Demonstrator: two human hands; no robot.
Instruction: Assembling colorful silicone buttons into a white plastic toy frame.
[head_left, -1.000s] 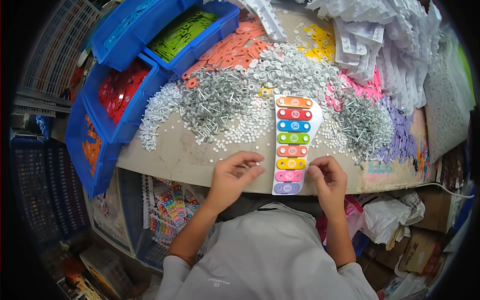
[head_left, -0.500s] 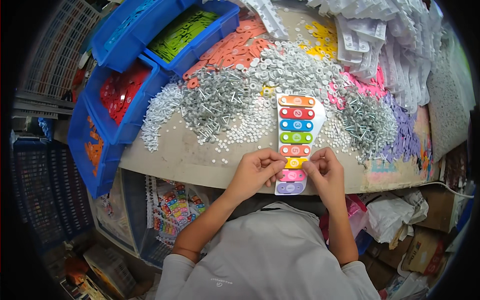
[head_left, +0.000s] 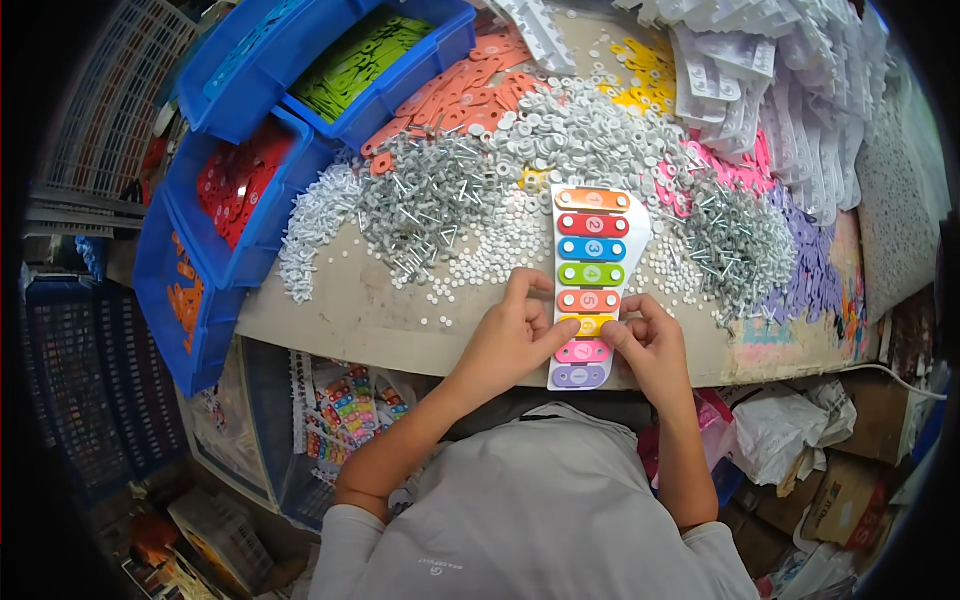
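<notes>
A toy xylophone (head_left: 625, 262) with a white base lies on the table before me, its coloured bars in a column. White round caps sit at the ends of the upper bars; the purple bar (head_left: 580, 376) nearest me shows bare holes. My left hand (head_left: 518, 328) is open, the thumb pressing the left end of the yellow bar (head_left: 588, 327) and the index finger stretched away from it. On the other side, my right hand (head_left: 648, 345) is closed at the xylophone's edge, its thumb on the yellow bar's right end and its fingers curled.
Heaps of screws with grey washers (head_left: 425, 205), white caps (head_left: 500, 250), white rings (head_left: 590, 130) and more screws (head_left: 735, 235) cover the table's far part. Blue bins (head_left: 330, 135) of coloured bars stand left. White bases (head_left: 790, 90) are stacked at right, beside purple bars (head_left: 805, 255).
My left index finger has lifted and straightened away from the thumb, and the left thumb now presses on the yellow bar's left end. The right hand stays nearly in place.
</notes>
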